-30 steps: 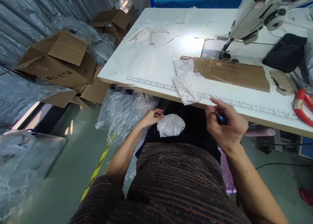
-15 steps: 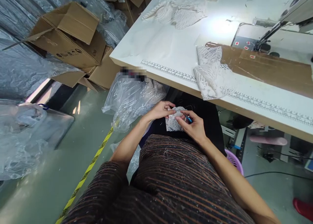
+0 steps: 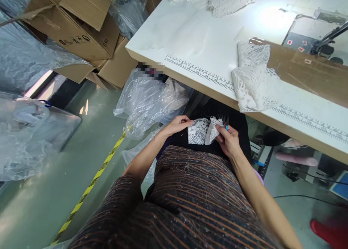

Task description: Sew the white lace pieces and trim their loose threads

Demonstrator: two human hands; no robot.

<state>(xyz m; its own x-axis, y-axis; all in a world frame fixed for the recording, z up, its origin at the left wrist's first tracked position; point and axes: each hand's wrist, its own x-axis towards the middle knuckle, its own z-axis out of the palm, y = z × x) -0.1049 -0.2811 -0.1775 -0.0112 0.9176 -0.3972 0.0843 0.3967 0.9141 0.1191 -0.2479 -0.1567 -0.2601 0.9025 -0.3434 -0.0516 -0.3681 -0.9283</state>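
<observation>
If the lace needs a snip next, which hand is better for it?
Probably the right hand: it holds small blue-handled snips by the right end of the white lace. The left hand is at its left edge, with no tool visible.

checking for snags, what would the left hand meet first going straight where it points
Likely the white lace on the lap; the left hand seems to touch it, though depth is unclear.

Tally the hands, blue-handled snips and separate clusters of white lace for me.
Hands: 2 (left hand, right hand)
Blue-handled snips: 1
White lace clusters: 3 (lap lace, table-edge lace, far-table lace)
Total: 6
</observation>
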